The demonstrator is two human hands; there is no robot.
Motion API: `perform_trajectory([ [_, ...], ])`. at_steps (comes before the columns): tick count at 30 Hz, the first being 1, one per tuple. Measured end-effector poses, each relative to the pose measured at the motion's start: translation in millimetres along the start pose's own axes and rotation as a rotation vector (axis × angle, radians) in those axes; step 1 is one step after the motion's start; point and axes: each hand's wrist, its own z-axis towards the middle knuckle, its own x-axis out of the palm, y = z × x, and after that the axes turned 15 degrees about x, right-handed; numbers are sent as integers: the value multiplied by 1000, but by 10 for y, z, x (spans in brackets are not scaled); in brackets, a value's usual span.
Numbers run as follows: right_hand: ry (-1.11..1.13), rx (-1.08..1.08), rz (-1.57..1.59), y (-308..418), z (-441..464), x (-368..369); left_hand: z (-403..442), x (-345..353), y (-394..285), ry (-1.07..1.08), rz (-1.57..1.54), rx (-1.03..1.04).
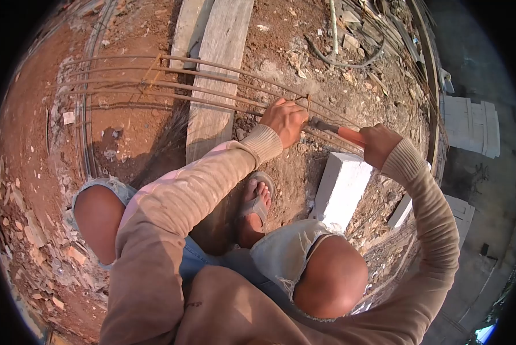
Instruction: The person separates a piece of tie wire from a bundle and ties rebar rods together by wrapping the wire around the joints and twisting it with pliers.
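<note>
A cage of thin steel reinforcing bars (212,74) runs left to right in front of me, with stirrups tied around it. My left hand (285,122) is closed over the bars close to the right-hand stirrup (309,103); its fingertips are partly hidden. In my right hand (381,145) are orange-handled pincers (348,135), held by the handles. Their dark metal head touches or lies very near the bars, just right of my left hand. Whether the jaws grip a wire is too small to tell. Another stirrup (151,72) stands further left.
Wooden planks (219,46) lie under the bars. A white block (342,187) stands near my right knee. More long bars (85,126) lie at the left. A curved hose or rod (350,64) and rubble lie beyond, before a drop edge (432,86) at the right.
</note>
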Motion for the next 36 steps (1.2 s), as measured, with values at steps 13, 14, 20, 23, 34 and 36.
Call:
perform_trajectory([
  [13,-119,-185,-329,68,-178,-337,21,-43,122,192,-103,-23],
  [14,-117,-183,-333,69,-162,-265,15,-32,120,205,-103,-49],
  [20,-610,-197,-543,196,-233,-149,32,-33,133,382,-23,-127],
  [23,286,-86,196,-25,34,-158,-6,41,187,320,-38,-31],
  [34,596,112,629,91,-182,-250,84,-178,131,501,-36,-3],
  [36,338,-90,225,72,-161,-49,76,-107,139,473,-47,-50],
])
